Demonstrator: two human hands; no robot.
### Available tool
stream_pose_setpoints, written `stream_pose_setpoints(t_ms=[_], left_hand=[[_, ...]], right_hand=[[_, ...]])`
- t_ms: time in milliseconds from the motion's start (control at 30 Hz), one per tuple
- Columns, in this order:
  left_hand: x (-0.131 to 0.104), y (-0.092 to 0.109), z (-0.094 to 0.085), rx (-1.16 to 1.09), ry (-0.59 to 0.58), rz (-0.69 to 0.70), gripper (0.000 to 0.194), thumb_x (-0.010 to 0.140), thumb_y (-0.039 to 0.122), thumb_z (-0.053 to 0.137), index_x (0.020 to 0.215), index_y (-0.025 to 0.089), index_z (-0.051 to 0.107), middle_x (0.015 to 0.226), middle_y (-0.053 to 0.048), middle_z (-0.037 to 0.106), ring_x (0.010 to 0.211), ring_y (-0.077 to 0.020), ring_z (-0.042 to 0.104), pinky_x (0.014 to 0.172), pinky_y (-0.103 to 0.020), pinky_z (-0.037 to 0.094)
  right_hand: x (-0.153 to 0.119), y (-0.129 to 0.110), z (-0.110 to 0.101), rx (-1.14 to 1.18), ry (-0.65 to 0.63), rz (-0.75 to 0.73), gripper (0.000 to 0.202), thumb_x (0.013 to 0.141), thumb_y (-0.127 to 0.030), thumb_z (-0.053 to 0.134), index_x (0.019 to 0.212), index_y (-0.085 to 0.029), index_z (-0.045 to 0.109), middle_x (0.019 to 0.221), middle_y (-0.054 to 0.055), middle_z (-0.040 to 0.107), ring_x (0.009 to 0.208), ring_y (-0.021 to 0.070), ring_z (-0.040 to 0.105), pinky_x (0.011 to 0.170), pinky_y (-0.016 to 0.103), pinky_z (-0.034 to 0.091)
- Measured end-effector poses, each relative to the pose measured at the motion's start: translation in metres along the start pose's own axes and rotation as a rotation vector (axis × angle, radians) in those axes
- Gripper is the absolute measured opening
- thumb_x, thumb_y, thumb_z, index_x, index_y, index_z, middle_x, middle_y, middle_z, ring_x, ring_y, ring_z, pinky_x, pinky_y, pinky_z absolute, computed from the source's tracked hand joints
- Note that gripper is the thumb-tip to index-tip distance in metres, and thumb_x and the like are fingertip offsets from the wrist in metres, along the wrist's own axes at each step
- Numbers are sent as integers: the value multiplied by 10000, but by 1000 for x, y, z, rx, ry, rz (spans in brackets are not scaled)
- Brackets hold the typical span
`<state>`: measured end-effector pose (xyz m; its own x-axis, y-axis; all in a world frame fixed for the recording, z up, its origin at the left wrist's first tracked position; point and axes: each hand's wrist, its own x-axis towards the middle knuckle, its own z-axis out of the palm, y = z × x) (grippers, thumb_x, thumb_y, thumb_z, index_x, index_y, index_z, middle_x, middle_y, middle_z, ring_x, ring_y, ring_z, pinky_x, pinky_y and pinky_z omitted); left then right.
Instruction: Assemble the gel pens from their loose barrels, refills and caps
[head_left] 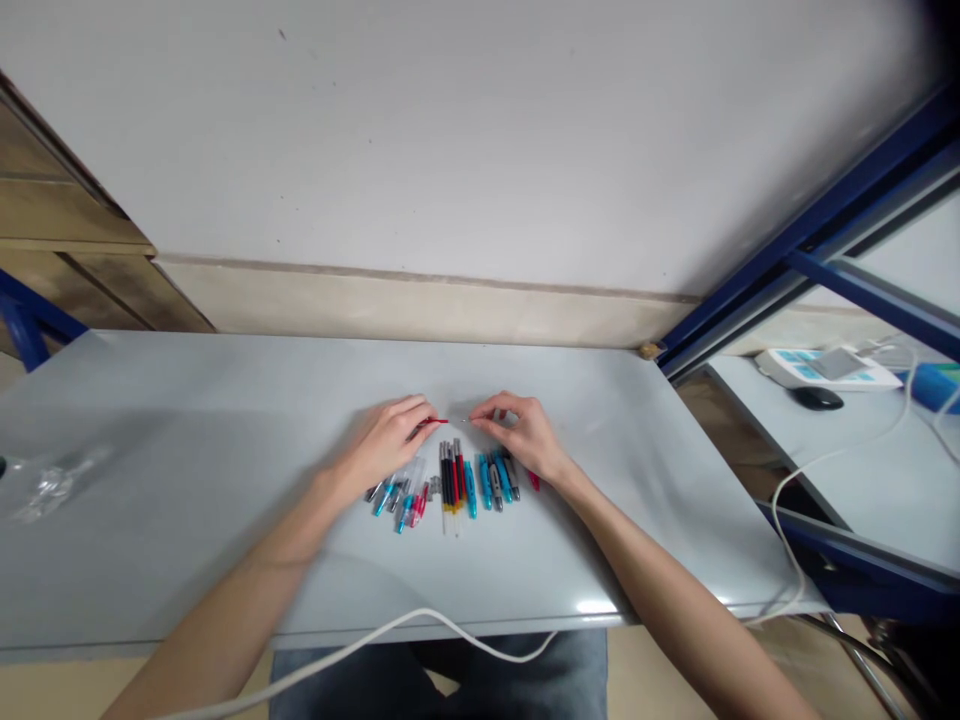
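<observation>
My left hand (397,432) pinches a thin red refill (442,421), its tip pointing right. Facing it across a small gap, my right hand (519,432) holds a small silvery piece (465,420) between thumb and fingers. Below and between the hands lie several black and red refills (453,475) side by side. Left of them are clear pen barrels with blue and red grips (405,505). To their right lie several blue and grey pen parts (495,480). A red part (534,481) shows beside my right wrist.
A crumpled clear plastic bag (52,490) lies at the table's left. A white cable (420,612) crosses the front edge. Beyond the blue frame (787,245) on the right are a white device (825,368) and a black mouse (817,398).
</observation>
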<state>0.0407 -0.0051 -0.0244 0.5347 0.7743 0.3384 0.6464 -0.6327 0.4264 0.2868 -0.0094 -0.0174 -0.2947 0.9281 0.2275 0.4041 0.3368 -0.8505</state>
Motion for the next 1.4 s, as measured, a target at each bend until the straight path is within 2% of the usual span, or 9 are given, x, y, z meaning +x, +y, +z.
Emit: stream_pose_setpoints(t_ms=[533,767,900,967,1067,1267,1400], left_hand=[[0,3,-1,4,-33,6,242,1047,337,475,962,195,651,901,-10,634,798,-146,609,719,-287,465],[0,20,3,119,-18,82,242,1058,269,414,969,197,628,912,-28,627,827,-169,611,734,-312,483],[-1,28,6,173,-9,111,187,1034,327,492,996,190,614,931,-35,645,855,-192,630,705,-318,482],[-3,29,8,160,-13,126,196,1029,342,509,965,187,613,880,-22,648,796,-182,629,657,-306,461],[-4,29,11,126,11,106,245,1048,292,464,887,191,618,775,4,638,658,-148,597,579,-288,399],[-4,25,17,133,45,90,318,1062,302,423,877,204,663,725,9,684,566,-135,607,516,-285,343],[-6,14,13,113,59,63,236,1043,292,474,1073,258,706,902,3,771,683,-156,703,569,-272,440]], right_hand=[[0,-2,4,-25,-23,-35,96,887,-164,686,894,-232,754,879,22,747,877,203,631,789,326,475],[-3,-10,11,-19,-14,-102,69,898,-174,690,878,-233,720,871,15,729,860,190,626,827,331,481],[-6,-21,17,2,27,-68,73,897,-192,703,942,-230,661,836,-5,719,804,177,656,845,339,478],[-8,-25,19,-3,12,-60,114,905,-185,696,984,-240,636,817,-20,733,809,180,677,911,367,457],[-10,-28,21,-9,-29,-60,59,942,-198,653,966,-248,633,850,-19,751,841,182,703,970,386,431],[-9,-28,10,-45,-89,-57,86,954,-297,651,889,-251,684,857,6,752,858,202,685,886,365,481],[-3,-28,-9,-86,-52,-43,128,959,-299,627,872,-247,705,868,9,758,853,200,672,860,349,472]])
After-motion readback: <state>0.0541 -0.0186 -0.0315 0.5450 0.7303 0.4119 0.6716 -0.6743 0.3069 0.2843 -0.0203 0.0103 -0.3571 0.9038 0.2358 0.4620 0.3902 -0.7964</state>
